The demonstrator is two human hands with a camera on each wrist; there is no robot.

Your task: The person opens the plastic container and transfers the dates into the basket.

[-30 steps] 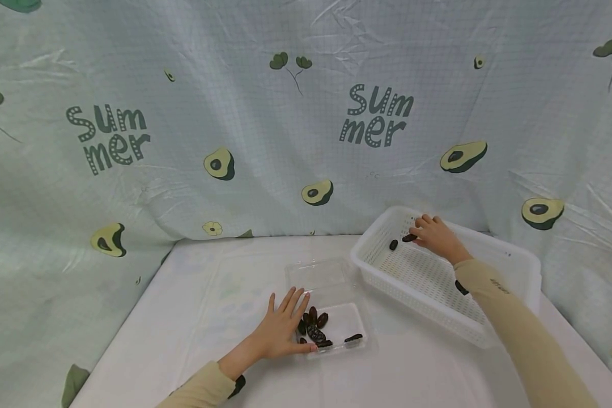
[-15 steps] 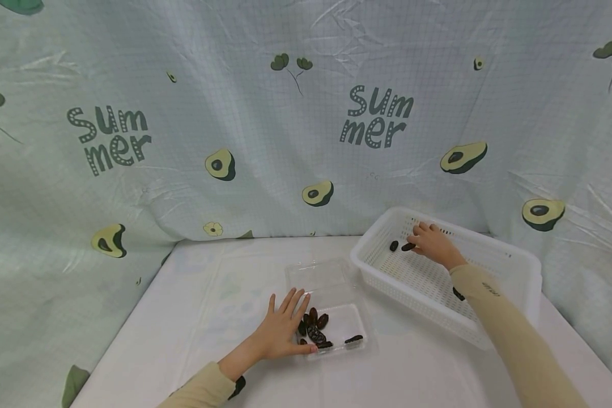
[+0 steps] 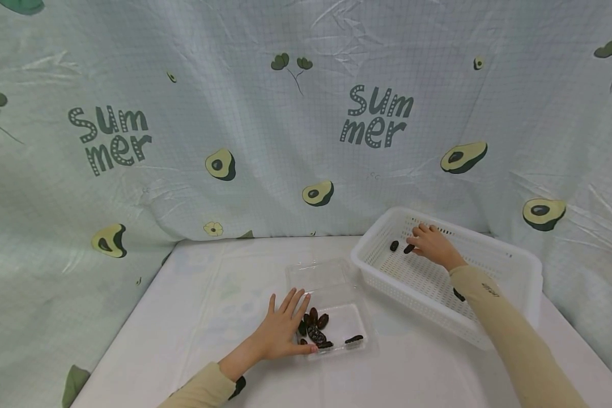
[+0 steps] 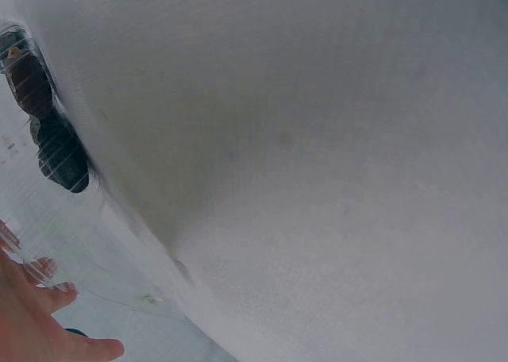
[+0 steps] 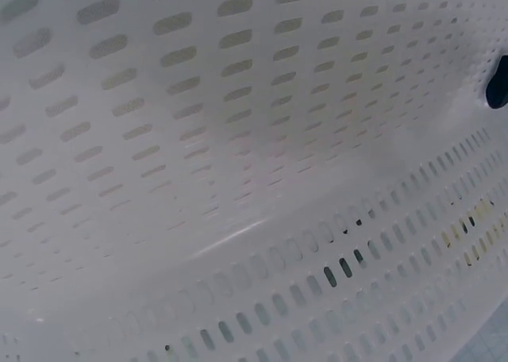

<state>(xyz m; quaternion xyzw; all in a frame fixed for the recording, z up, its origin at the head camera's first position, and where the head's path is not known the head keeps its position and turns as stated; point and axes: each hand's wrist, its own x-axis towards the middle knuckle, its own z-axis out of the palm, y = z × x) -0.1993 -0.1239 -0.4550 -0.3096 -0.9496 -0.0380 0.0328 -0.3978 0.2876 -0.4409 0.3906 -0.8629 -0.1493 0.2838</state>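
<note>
My left hand (image 3: 277, 331) lies with fingers spread along the left side of a clear plastic box (image 3: 356, 318), its thumb at the near edge. Several dark brown dates (image 3: 316, 333) sit at the left of that box, and one more date (image 3: 354, 339) lies by its near right side. In the left wrist view, the fingers (image 4: 59, 298) and some dates (image 4: 63, 152) show at the left edge. Inside a white perforated basket (image 3: 418, 297), my right hand (image 3: 432, 246) pinches a date (image 3: 409, 249) at its fingertips. The right wrist view does not show this hand.
Two other dates lie in the basket: one (image 3: 394, 246) left of the right hand, another (image 3: 459, 294) beside the right sleeve (image 3: 494, 306). The box's transparent lid (image 3: 316, 275) is folded back toward the rear. A printed curtain (image 3: 265, 124) hangs behind the white table (image 3: 224, 283).
My right hand has come slightly lower and nearer with its date, which now sits at a different tilt. The left hand and the plastic box stay put.
</note>
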